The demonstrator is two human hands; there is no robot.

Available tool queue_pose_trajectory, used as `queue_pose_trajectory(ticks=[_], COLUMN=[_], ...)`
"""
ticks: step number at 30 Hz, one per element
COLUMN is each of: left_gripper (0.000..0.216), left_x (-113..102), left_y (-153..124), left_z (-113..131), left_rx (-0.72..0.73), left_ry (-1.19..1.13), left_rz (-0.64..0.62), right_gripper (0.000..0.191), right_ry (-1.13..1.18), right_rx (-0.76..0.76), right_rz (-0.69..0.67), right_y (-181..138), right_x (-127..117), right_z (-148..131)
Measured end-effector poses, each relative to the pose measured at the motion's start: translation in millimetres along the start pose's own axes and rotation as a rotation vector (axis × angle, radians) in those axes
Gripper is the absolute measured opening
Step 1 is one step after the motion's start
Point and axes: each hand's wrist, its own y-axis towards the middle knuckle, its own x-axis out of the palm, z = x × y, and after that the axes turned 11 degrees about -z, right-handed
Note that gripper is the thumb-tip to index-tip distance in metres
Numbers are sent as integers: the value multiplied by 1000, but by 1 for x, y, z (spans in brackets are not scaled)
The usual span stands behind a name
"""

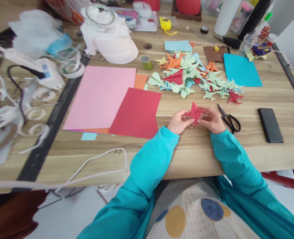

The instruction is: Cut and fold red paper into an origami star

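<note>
A red folded paper figure (194, 111) with pointed wings is held just above the table. My left hand (180, 122) pinches its left side and lower edge. On the other side, my right hand (213, 120) grips the right wing between thumb and fingers. Black-handled scissors (228, 119) lie right beside my right hand. Left of my hands, a red paper sheet (135, 113) overlaps a pink sheet (102, 96). Beyond my hands spreads a pile of folded paper figures (186, 71) in pale green, orange, blue and red.
A black phone (270, 125) lies at the right, with blue paper (243, 70) behind it. A white cap (112, 43), a yellow tape measure (165, 24) and a small green container (146, 62) stand farther back. A power strip (49, 73) and paper strips crowd the left.
</note>
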Motion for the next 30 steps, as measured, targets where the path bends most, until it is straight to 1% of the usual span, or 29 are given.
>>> queue_pose_trajectory(ticks=[3, 7, 10, 15, 19, 24, 27, 30], left_gripper=[37, 36, 37, 36, 35, 42, 46, 46], left_x=[-1, -2, -3, -3, -2, -3, -3, -2], left_y=[0, 1, 0, -2, -1, 0, 0, -1], left_z=[-2, -2, 0, 4, 3, 3, 4, 5], left_rx=[-4, 1, -28, -69, -62, -39, -26, -23], left_ry=[69, 67, 32, -89, -128, -157, -197, -187], left_rz=[-21, -24, -23, -61, -26, 20, 25, 29], right_gripper=[59, 59, 60, 58, 57, 61, 67, 75], right_ry=[-28, -48, -64, -131, -198, -317, -340, -330], right_rx=[-8, -27, -32, -76, -118, -150, -160, -165], right_rz=[15, 16, 1, 6, 44, 58, 50, 67], right_y=[0, -1, -2, -3, -4, -6, -7, -7], right_x=[0, 0, 2, 5, 6, 8, 10, 11], right_z=[1, 0, -1, -2, -3, -5, -5, -4])
